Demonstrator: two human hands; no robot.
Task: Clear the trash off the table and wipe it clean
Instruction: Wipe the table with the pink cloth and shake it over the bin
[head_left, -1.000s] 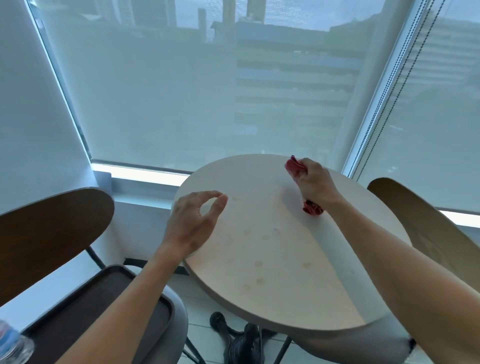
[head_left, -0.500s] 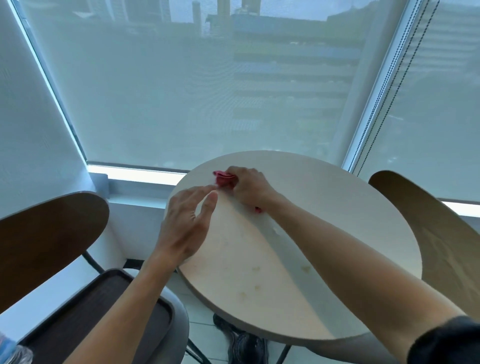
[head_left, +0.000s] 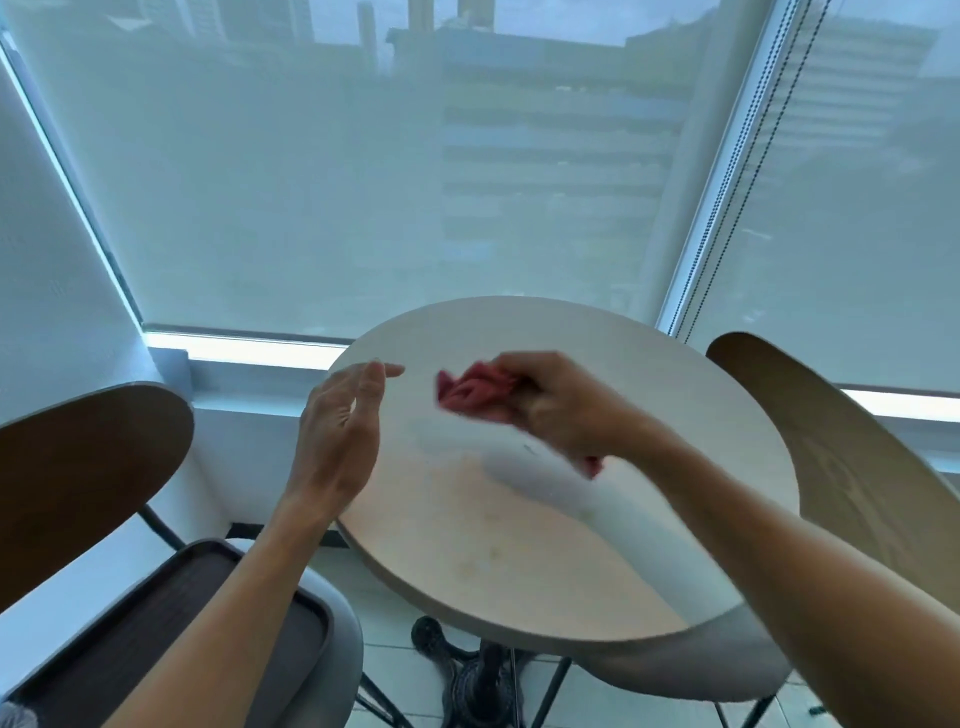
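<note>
A round pale table (head_left: 675, 364) stands by the window, with faint stains near its front (head_left: 478, 561). My right hand (head_left: 561, 405) grips a crumpled red cloth (head_left: 470, 389) over the middle of the tabletop; the hand is blurred by motion. My left hand (head_left: 343, 426) hovers at the table's left edge, fingers apart and holding nothing. No trash shows on the table.
A wooden-backed chair (head_left: 88, 467) stands at the left with a dark tray (head_left: 156, 623) on its seat. Another wooden chair (head_left: 841, 441) is at the right. The table's black iron base (head_left: 467, 670) is below. Window blinds fill the background.
My right hand swept the red cloth from the table's far right to the left edge, then back toward the middle. My left hand stayed at the left edge and turned more upright.
</note>
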